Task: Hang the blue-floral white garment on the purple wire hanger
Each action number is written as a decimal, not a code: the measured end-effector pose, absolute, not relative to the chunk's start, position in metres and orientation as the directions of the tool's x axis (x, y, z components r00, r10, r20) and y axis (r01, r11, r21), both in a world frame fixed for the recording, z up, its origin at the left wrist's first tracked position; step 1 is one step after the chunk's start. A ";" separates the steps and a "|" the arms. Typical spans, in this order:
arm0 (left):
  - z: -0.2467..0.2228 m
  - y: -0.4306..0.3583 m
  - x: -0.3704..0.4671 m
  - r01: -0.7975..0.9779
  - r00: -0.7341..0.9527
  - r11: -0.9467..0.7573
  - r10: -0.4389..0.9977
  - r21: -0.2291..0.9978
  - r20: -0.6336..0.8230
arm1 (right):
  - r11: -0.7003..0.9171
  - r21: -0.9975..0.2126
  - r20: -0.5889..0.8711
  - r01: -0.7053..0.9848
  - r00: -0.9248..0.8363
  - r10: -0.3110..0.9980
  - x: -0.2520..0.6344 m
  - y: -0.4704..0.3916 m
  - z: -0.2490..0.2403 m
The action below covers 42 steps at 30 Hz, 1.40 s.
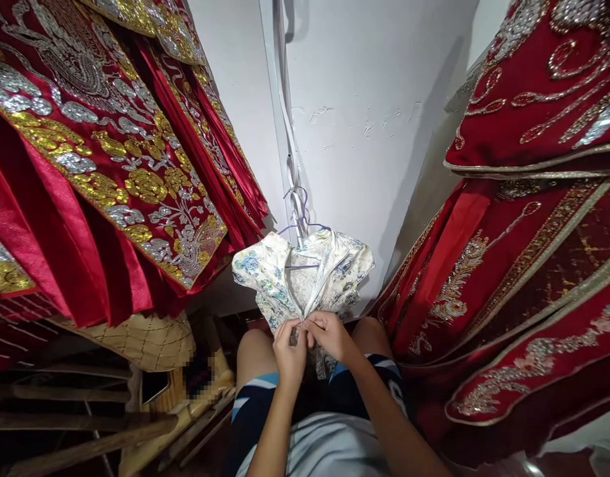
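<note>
A short-sleeved floral dress or blouse (272,268), cream with blue and yellow flowers, hangs in front of me on a thin purple hanger (303,267). Its neck is spread in a V that shows a lacy inside. At the foot of that V, my left hand (291,351) pinches the left edge of the front opening. Right beside it, the fingers of my right hand (328,334) are closed on the other edge, the two hands touching or nearly so. Any fastener between the fingertips is too small to make out. The garment's lower part drops between my knees, partly hidden by my hands.
White straps (286,119) on the pale wall (364,146) hold the hanger. Red costumes with gold and silver sequins (146,185) crowd the left; beaded red costumes (533,132) hang at the right. A bamboo chair (155,437) stands low left, with a phone-like dark object (154,386) on it.
</note>
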State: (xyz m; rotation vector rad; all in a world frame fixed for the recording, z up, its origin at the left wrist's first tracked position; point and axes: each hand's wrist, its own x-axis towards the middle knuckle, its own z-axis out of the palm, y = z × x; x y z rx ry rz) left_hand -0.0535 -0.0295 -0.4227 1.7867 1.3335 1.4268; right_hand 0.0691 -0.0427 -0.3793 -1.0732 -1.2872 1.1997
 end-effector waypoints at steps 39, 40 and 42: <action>-0.259 0.063 -0.076 0.050 -0.343 -0.645 0.706 0.763 0.619 | 0.175 -0.983 0.181 0.052 0.163 0.970 0.092 0.035 -0.362; -0.264 0.069 -0.087 -0.081 -0.442 -0.582 0.748 0.809 0.495 | 0.170 -0.985 0.169 0.011 0.145 0.975 0.090 0.029 -0.367; -0.281 0.078 -0.105 -0.342 -0.524 -0.427 0.826 0.837 0.207 | 0.169 -0.983 0.161 -0.069 0.110 0.981 0.086 0.015 -0.371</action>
